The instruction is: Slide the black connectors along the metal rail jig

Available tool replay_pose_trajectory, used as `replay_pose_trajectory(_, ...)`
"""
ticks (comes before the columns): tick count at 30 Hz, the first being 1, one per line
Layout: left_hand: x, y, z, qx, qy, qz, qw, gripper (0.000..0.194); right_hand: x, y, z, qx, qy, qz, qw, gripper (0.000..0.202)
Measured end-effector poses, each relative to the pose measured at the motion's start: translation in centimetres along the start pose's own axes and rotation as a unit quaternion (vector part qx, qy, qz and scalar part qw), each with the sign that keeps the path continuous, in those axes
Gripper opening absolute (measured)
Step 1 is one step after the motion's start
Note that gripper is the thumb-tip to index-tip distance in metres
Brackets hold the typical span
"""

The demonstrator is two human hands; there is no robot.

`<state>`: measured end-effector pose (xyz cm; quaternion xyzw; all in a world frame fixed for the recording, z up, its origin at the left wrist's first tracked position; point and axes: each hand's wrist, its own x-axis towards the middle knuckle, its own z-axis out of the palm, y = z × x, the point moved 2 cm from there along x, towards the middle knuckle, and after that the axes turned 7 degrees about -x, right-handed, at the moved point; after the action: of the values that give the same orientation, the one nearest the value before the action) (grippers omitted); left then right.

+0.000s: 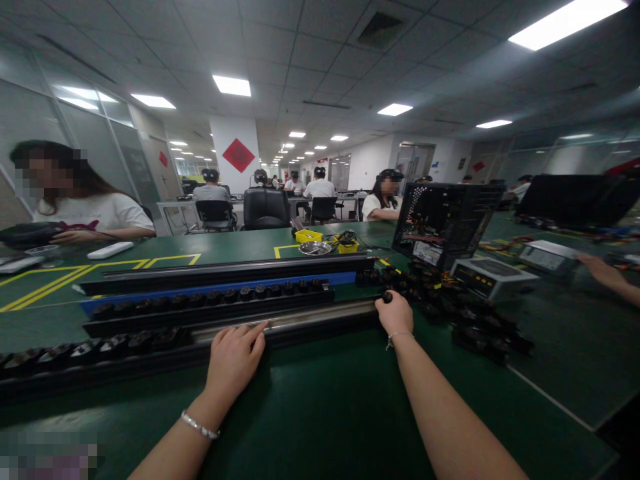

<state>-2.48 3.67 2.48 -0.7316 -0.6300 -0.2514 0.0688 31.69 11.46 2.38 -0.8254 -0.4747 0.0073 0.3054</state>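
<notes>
Left grip (234, 357) apart, on rail (320, 318); right grip (397, 315) clamped on dark part (387, 297), seemingly.

And here's the long black rail (320, 319), slanting gently up from the lower left edge to right of centre, lying flat, its greyish groove bare through the middle. Chunky black parts (113, 347) line up along its left stretch, some with shiny tops! One small dark piece (387, 297) sits at the right end, partly covered.
</notes>
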Motion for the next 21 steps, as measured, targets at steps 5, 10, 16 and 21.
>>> replay_pose_trajectory(5, 0.00, -0.10, 0.09, 0.000, -0.003, -0.001, 1.000, 0.039, -0.12, 0.06, 0.03, 0.010, 0.012, -0.007, 1.000, 0.038)
replay_pose_trajectory(10, -0.07, -0.29, 0.25, -0.004, 0.001, 0.000, 1.000, 0.039, -0.35, 0.09, 0.02, 0.040, 0.050, 0.014, 0.998, 0.046)
replay_pose_trajectory(16, 0.06, -0.27, 0.37, -0.004, 0.000, 0.001, 1.000, 0.038, -0.22, 0.38, 0.06, 0.054, 0.056, 0.025, 0.997, 0.041)
replay_pose_trajectory(21, 0.07, -0.19, 0.33, -0.002, -0.005, -0.007, 1.000, 0.039, -0.08, 0.61, 0.26, 0.053, 0.071, 0.011, 0.996, 0.038)
